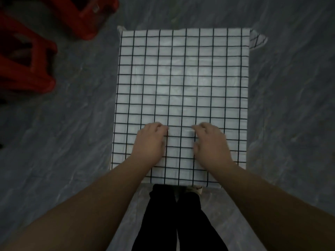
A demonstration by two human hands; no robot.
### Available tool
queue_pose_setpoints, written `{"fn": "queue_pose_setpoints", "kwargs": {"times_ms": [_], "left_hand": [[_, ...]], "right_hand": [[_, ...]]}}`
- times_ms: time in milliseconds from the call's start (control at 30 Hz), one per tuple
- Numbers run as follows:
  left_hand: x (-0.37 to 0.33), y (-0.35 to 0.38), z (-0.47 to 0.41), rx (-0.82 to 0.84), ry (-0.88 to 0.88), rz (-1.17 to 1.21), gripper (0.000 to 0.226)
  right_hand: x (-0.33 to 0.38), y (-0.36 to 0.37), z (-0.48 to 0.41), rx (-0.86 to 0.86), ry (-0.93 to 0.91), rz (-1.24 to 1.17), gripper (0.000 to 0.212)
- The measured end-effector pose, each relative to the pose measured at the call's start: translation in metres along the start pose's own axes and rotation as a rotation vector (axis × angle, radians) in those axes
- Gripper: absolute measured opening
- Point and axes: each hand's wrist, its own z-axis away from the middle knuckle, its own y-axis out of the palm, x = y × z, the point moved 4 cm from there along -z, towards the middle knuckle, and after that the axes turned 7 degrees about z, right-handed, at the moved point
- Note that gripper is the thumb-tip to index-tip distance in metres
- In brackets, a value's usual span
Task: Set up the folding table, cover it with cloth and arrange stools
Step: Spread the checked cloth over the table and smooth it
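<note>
A white cloth with a black grid (181, 78) lies spread over the small folding table and hides its top. A loose corner of the cloth hangs off at the far right. My left hand (150, 142) and my right hand (210, 142) rest palm down on the near half of the cloth, side by side, with the fingers slightly bent. Neither hand holds anything. Two red plastic stools (27, 60) lie tipped over on the floor to the far left of the table.
The floor is grey, marbled stone (72, 133) on all sides of the table. My legs in black trousers (177, 214) stand right at the table's near edge.
</note>
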Motion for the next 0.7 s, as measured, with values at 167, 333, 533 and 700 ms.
{"fn": "queue_pose_setpoints", "kwargs": {"times_ms": [167,333,533,700], "left_hand": [[-0.005,0.001,-0.049,-0.013,0.061,-0.031,0.054],[0.039,-0.011,-0.047,0.031,0.062,-0.064,0.046],[0.089,-0.041,-0.033,0.051,-0.068,-0.040,0.049],[0.082,-0.063,-0.055,0.027,-0.069,-0.009,0.047]], "right_hand": [[0.029,0.013,-0.054,0.004,-0.100,0.040,0.049],[-0.016,0.007,-0.065,0.027,0.013,0.115,0.036],[-0.060,-0.018,-0.056,0.046,0.274,0.099,0.040],[-0.035,-0.032,-0.076,0.032,0.285,0.097,0.040]]}}
